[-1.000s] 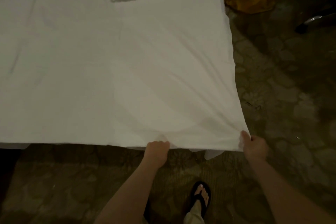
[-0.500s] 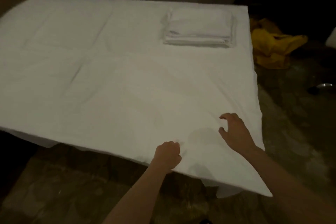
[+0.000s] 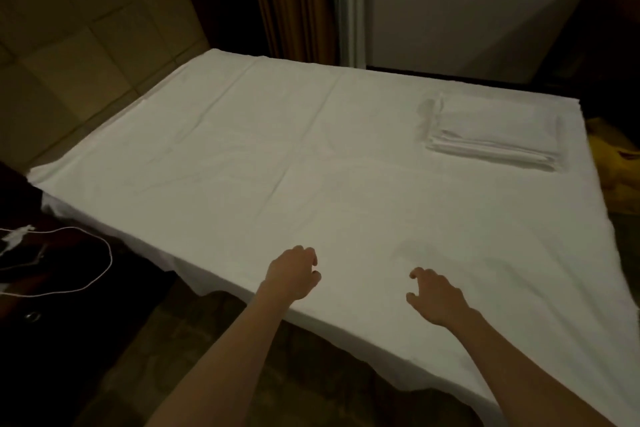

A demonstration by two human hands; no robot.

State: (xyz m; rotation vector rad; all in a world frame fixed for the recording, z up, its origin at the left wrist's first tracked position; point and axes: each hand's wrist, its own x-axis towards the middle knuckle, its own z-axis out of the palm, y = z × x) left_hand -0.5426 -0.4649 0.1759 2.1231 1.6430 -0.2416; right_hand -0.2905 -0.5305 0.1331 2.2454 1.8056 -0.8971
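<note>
Cord (image 3: 110, 255): far left, well apart from the sheet.
Left grip (image 3: 294, 274): released, fingers loosely curled, holding nothing, just inside the sheet's near edge.
Sheet (image 3: 311, 156): spread flat beneath both grips, running on far, left and right; its near edge slants from far left to near right (so the near-right end falls to the right grip).
Right grip (image 3: 433, 296): released, fingers bent, above the sheet; whether touching, cannot tell.
Stack (image 3: 495, 135): folded, far right; right grip nearer.

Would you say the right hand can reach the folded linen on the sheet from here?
Probably yes, with a lean: only flat sheet lies between the right hand and the folded linen, though the stack sits well beyond it.
</note>
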